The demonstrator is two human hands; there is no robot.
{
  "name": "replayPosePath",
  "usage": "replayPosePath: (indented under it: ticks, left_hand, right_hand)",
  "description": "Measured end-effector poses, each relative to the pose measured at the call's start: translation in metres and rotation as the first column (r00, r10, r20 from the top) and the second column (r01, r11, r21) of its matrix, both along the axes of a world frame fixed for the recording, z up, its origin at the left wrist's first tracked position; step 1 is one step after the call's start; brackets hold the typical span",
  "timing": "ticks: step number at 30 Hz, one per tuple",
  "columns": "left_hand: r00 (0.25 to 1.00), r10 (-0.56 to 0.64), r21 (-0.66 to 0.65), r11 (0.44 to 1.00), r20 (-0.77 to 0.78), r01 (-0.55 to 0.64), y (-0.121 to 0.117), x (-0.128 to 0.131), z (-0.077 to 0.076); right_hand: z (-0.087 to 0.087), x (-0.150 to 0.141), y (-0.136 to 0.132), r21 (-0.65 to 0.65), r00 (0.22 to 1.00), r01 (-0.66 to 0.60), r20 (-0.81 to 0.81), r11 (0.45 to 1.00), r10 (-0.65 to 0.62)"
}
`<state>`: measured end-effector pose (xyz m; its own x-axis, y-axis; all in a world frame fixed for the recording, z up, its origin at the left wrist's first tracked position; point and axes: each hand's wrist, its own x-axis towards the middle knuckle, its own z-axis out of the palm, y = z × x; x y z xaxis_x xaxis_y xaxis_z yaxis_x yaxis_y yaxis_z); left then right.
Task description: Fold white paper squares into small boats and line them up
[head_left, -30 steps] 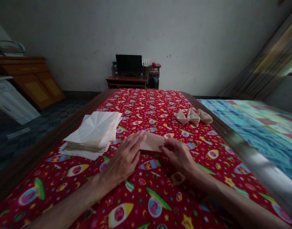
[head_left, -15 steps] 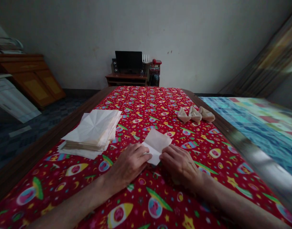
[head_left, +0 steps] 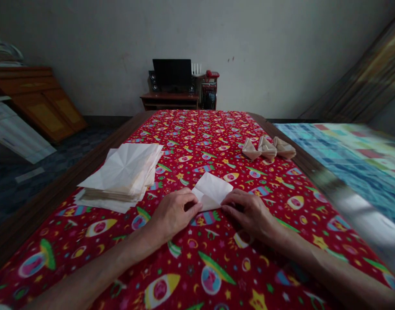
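Paper [head_left: 213, 188] white, creased, near corner folded; left hand [head_left: 177, 212], right hand [head_left: 250, 212] pinching.

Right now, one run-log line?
left hand: pinching paper sheet | right hand: pinching same sheet | paper stack: left side

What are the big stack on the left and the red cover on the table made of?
The stack looks like thin paper, pale and matte: it has sharp fold lines and loose, uneven edges. The red cover is probably cloth, maybe smooth plastic, with a colourful printed pattern of rockets and stars; its weave is too small to see.
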<state>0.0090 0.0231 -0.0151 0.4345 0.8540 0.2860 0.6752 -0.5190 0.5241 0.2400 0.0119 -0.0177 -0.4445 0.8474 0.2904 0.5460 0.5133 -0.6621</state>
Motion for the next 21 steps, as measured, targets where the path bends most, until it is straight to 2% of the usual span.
replayPosePath:
  ticks: [2,4,7,11,13,16,21]
  left_hand:
    - [0.999,0.027,-0.017,0.999,-0.034,-0.028,0.003,0.001,0.002]
    - [0.997,0.042,-0.025,0.999,-0.061,-0.043,0.004,0.001,0.002]
    - [0.996,0.048,-0.036,0.998,-0.079,-0.051,0.005,0.003,0.003]
    - [0.995,0.054,-0.053,0.997,-0.08,-0.058,0.005,0.004,0.003]
    - [0.994,0.059,-0.04,0.997,-0.087,-0.063,0.004,0.004,0.003]
    - [0.993,0.052,-0.033,0.998,-0.105,-0.055,0.003,0.003,0.004]
    - [0.994,0.045,-0.046,0.998,-0.098,-0.05,0.002,0.003,0.004]
  right_hand:
    - [-0.002,0.001,-0.002,0.057,0.999,0.046,0.016,0.997,-0.047]
    - [-0.003,0.003,-0.006,0.126,0.998,0.039,0.051,0.991,-0.046]
    - [-0.002,0.003,-0.016,0.248,0.975,-0.088,0.219,0.965,0.032]
    - [0.005,-0.001,-0.029,0.377,0.881,-0.246,0.472,0.893,0.044]
    - [0.007,-0.004,-0.033,0.371,0.852,-0.266,0.522,0.89,0.037]
    - [0.005,-0.005,-0.034,0.312,0.826,-0.254,0.563,0.915,0.037]
    - [-0.002,-0.003,-0.035,0.316,0.824,-0.197,0.566,0.928,-0.018]
